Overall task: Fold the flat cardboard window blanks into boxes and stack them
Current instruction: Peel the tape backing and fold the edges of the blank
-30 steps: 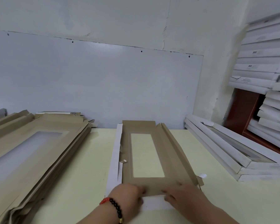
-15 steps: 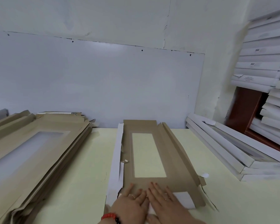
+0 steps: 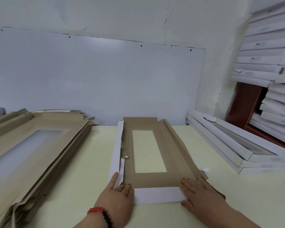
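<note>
A flat cardboard window blank [image 3: 173, 155], brown side up with a rectangular cut-out, lies lengthwise in the middle of the pale yellow table [image 3: 82, 175]. Its near flap [image 3: 156, 195] is folded over and shows white. My left hand [image 3: 117, 198] lies flat on the near left corner, fingers straight. My right hand [image 3: 199, 193] presses flat on the near right corner. A white flap [image 3: 116, 150] runs along the blank's left side; the right side flap stands partly raised.
A pile of flat brown window blanks [image 3: 28, 148] lies at the left. Folded white boxes [image 3: 237, 150] are stacked at the right on the table. More white boxes [image 3: 270, 55] fill shelves at the far right. A wall panel stands behind the table.
My hands were together at the middle of the near edge; they have slid apart to the two near corners, flattening the white near flap.
</note>
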`<act>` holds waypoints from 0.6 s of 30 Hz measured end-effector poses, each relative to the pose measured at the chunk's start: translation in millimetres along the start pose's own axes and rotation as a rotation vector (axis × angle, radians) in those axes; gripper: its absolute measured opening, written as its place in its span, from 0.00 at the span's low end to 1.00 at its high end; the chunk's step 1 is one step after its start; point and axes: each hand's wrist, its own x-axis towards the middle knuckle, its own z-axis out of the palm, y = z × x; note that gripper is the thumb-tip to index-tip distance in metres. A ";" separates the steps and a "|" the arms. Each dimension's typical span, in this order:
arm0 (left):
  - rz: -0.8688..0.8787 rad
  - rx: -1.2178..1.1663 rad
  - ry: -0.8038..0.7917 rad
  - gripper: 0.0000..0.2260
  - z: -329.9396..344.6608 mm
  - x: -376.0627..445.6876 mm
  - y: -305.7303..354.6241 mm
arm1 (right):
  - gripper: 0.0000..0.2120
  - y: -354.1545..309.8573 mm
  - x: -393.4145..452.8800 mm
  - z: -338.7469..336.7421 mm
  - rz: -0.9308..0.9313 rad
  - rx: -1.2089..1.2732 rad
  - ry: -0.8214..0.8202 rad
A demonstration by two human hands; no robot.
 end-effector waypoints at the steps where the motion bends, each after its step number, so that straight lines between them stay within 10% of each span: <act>1: -0.006 0.003 0.001 0.39 2.6 -1.7 0.4 | 0.40 2.1 -1.7 1.3 -0.009 -0.007 0.029; 6: 0.004 -0.022 0.095 0.20 9.3 -0.3 9.6 | 0.07 -5.8 -1.4 -5.6 -0.105 0.090 0.132; 9: 0.073 -0.057 -0.055 0.11 -2.4 1.1 13.2 | 0.21 -13.0 0.9 -3.2 -0.075 0.074 0.038; 18: -0.094 -0.329 -0.110 0.16 -7.3 27.9 -1.3 | 0.20 -12.8 42.5 -5.1 0.055 0.250 -0.181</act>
